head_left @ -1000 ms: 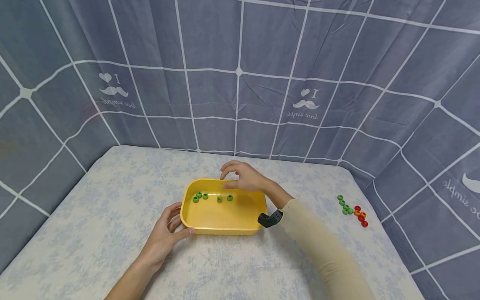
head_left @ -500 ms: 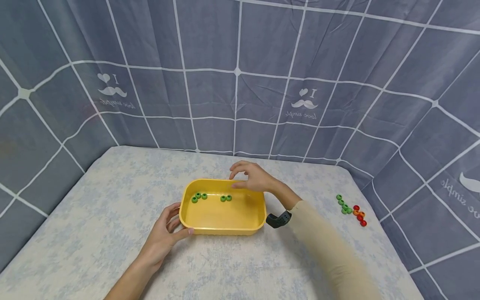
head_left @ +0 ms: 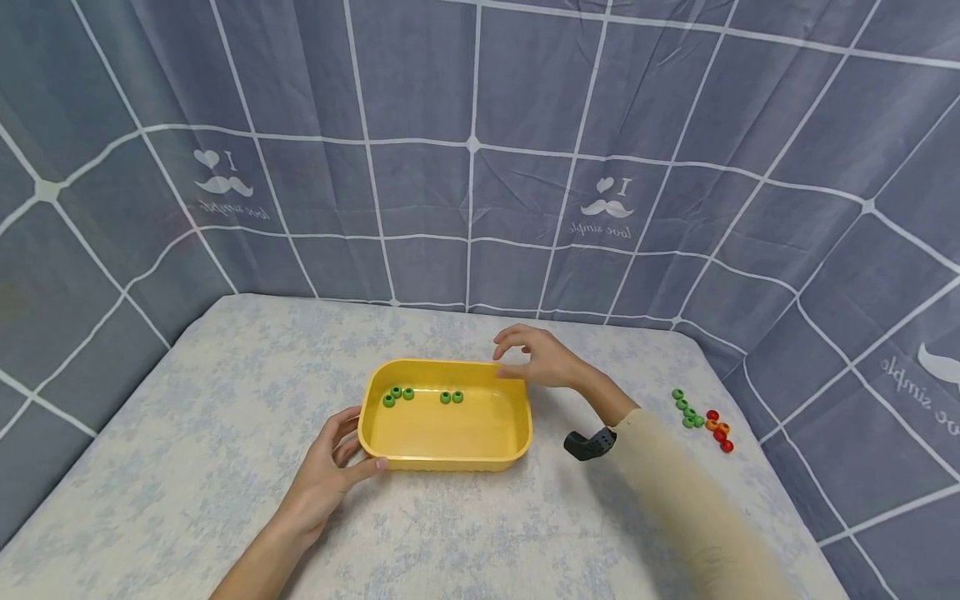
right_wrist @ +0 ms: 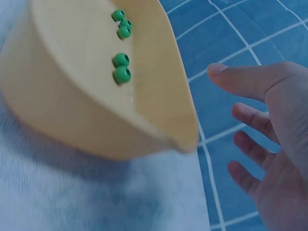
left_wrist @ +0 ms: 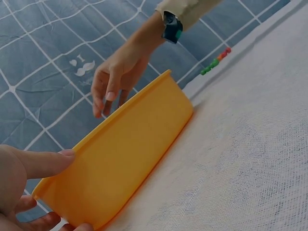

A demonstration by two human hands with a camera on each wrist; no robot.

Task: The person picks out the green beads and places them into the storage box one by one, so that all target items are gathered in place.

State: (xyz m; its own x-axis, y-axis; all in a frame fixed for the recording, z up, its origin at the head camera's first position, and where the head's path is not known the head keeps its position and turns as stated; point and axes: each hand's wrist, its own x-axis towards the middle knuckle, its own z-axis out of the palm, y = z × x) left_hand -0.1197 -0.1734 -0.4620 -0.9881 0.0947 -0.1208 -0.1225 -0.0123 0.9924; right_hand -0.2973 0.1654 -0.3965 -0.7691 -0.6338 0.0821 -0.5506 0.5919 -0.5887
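A yellow plastic tray [head_left: 450, 435] stands on the cloth-covered table in front of me. My left hand [head_left: 324, 471] grips its near left corner, thumb over the front rim and fingers round the left end. Inside, along the back, lie several green beads with holes: a cluster of three on the left and a pair of green beads [head_left: 457, 397] near the middle. My right hand [head_left: 546, 360] hovers over the tray's back right corner, fingers loosely bent with nothing between them. The right wrist view shows its thumb [right_wrist: 240, 81] apart from the other fingers, beside the tray wall.
On the table's right side lie several green beads [head_left: 682, 405], with red beads [head_left: 720, 435] and orange beads [head_left: 712, 425] just beyond them. A blue-grey checked curtain [head_left: 420, 192] rises behind the table and along both sides.
One green bead has rolled right and sits beside another, making the pair. My right hand has moved right across the tray's back edge toward its right corner. The left hand keeps its hold.
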